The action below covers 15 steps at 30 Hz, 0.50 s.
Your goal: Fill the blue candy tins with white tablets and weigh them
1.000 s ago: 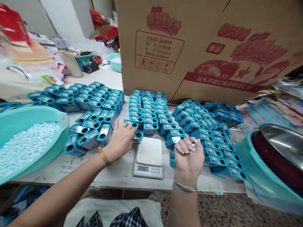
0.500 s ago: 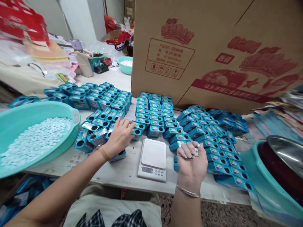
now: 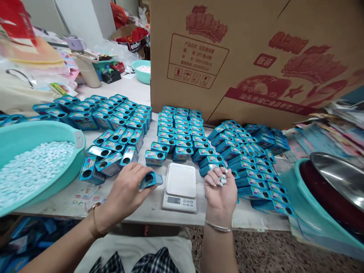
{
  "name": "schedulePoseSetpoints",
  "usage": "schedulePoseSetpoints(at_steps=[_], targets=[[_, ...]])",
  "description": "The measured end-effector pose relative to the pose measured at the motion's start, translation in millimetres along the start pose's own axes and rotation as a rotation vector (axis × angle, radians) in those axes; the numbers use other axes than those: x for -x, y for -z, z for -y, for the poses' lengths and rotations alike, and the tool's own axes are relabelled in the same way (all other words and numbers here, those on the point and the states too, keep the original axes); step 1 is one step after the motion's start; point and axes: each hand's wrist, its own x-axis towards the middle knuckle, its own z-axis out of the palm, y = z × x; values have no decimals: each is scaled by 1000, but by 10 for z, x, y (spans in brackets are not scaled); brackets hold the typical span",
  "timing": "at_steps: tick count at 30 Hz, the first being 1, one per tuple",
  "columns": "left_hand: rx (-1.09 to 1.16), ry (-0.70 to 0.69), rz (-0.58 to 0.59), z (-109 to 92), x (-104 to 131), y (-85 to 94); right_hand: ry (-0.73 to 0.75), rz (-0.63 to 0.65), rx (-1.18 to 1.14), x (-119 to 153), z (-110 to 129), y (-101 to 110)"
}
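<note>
My left hand [image 3: 128, 186] grips a small blue tin [image 3: 150, 179] with a round dark hole in its top, just left of the scale. The tin is tilted above the table's front part. My right hand [image 3: 221, 189] is turned palm up to the right of the scale, fingers curled around several pale candy tablets [image 3: 223, 179]. Between the hands lies a white digital kitchen scale [image 3: 181, 180] with nothing on its plate; its reading is too small to tell. Rows of similar blue tins [image 3: 182, 151] stand behind the scale, most showing their holes upward.
A turquoise basin [image 3: 80, 141] of pale blue tablets stands at the left. A large cardboard box [image 3: 244, 60] rises behind the tins. On the right, a steel bowl [image 3: 341, 178] sits in another turquoise basin [image 3: 305, 189]. More blue packs [image 3: 31, 239] lie below the table at left.
My left hand has come down and nearer from over the tins and now holds a blue tin. My right hand still holds the tablets. The view has shifted a little.
</note>
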Motion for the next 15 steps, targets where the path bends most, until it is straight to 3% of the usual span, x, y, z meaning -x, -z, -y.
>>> schedulePoseSetpoints(at_steps=[3,7,10,12,15], targets=[[71,-120,42,-297,-383,-33,-11,-26,-37,-6,17,-1],[48,-250,159,-560,-825,-404,3,-27,-47,-17,69,-29],[36,-279,225,-599,-939,-620,36,-33,-14,-25,131,-10],[94,-234,155,-559,-888,-606,61,-81,12,-31,168,20],[179,-70,-118,-421,-678,-392,123,-161,40,-45,193,48]])
